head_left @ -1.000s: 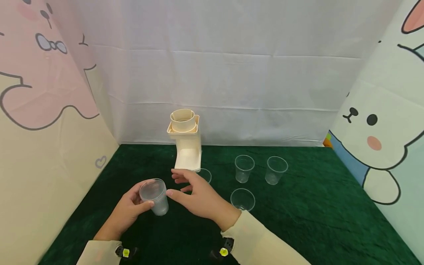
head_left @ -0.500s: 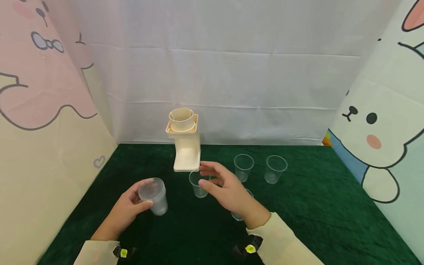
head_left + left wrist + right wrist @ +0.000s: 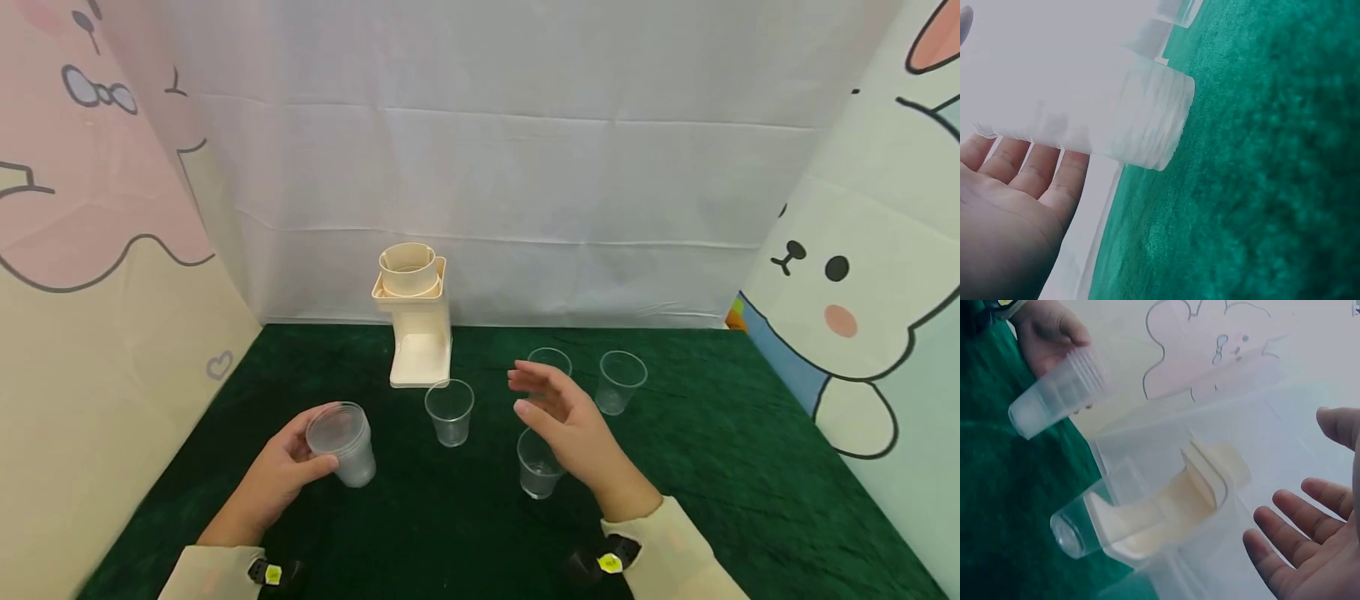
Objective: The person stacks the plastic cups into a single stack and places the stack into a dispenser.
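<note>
My left hand [image 3: 281, 471] grips a stack of nested clear plastic cups [image 3: 352, 450], held upright with the rims on top; the left wrist view shows the fingers along the stack's side [image 3: 1147, 119]. My right hand [image 3: 573, 429] is over the cups at the right, fingers relaxed and apart, with nothing in it. Below it a clear cup [image 3: 537, 479] is partly covered, and behind it another cup [image 3: 550, 357] shows mostly its rim. One single cup [image 3: 450, 421] stands between the hands. A further cup [image 3: 620, 387] stands just beyond the right hand.
A cream plastic cup dispenser [image 3: 420, 333] with a round tube on top stands at the table's back, behind the middle cup. Dark green cloth [image 3: 420, 533] covers the table. A white curtain [image 3: 510, 183] hangs behind, and printed cartoon cloths flank both sides.
My right hand has moved right, away from the stack and past the middle cup, which is now uncovered. The left hand keeps its grip on the stack, almost unmoved.
</note>
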{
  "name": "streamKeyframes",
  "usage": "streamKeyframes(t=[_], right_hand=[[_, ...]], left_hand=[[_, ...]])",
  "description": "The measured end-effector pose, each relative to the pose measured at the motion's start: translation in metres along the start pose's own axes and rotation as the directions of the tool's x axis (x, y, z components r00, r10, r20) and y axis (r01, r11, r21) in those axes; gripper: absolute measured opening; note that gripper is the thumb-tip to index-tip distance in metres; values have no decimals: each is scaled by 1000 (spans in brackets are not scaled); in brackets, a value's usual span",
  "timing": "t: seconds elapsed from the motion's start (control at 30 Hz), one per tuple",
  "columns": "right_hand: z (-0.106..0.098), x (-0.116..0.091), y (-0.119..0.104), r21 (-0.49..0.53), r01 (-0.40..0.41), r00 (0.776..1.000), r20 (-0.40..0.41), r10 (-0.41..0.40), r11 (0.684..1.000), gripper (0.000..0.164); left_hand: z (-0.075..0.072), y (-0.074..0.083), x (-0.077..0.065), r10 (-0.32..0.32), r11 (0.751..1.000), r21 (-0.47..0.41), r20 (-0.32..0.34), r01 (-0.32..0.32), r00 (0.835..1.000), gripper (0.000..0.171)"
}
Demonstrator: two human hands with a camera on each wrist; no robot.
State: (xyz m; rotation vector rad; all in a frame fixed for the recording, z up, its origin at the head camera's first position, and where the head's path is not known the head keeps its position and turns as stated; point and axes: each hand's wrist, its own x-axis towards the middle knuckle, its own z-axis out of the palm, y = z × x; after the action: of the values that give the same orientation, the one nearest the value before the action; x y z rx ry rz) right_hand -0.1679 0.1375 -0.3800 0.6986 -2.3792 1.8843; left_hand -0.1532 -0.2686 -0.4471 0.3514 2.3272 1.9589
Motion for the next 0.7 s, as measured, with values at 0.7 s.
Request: streamKeyframes(t=[0.7], right_hand=[[-24, -38, 45, 5, -95, 995, -10, 95, 995, 61]], left_hand=[[-3, 0, -1, 29, 999, -21, 6, -28, 1000, 65]])
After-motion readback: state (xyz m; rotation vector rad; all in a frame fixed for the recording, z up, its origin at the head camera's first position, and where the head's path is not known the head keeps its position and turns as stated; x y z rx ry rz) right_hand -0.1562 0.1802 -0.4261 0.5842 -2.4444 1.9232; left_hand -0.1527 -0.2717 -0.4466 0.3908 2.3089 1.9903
